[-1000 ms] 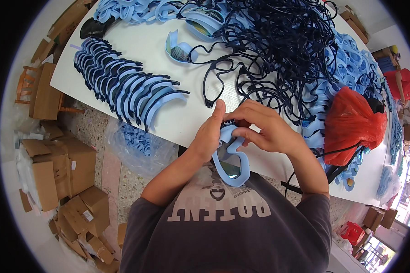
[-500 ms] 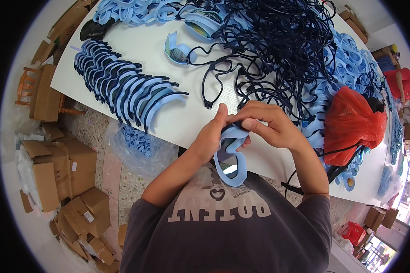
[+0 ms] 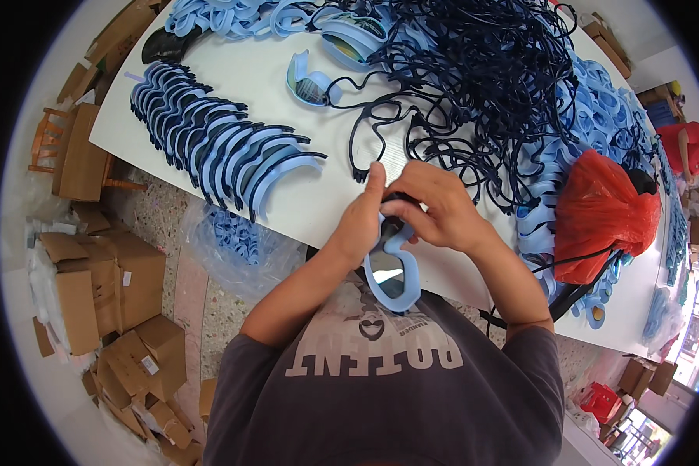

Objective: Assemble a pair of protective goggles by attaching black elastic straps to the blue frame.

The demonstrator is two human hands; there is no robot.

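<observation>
Close in front of my chest, a pair of light blue swim goggles hangs down between my hands, its dark reflective lens showing inside the soft rim. My left hand grips its upper part from the left, thumb pointing up. My right hand pinches the dark upper end with thumb and bent fingers. The fingers hide what is done there. Just beyond lie navy frames with thin looped arms, part of a big tangled heap. Another goggle piece rests on the white table.
At left on the table stands a curved row of nested goggles. Light blue pieces pile up at right, beside a red plastic bag. Cardboard boxes and a clear bag of blue parts sit on the floor. A person in red is far right.
The goggles have turned, so more of the lens and the inside of the rim shows. My right hand has shifted slightly left, closer to my left hand.
</observation>
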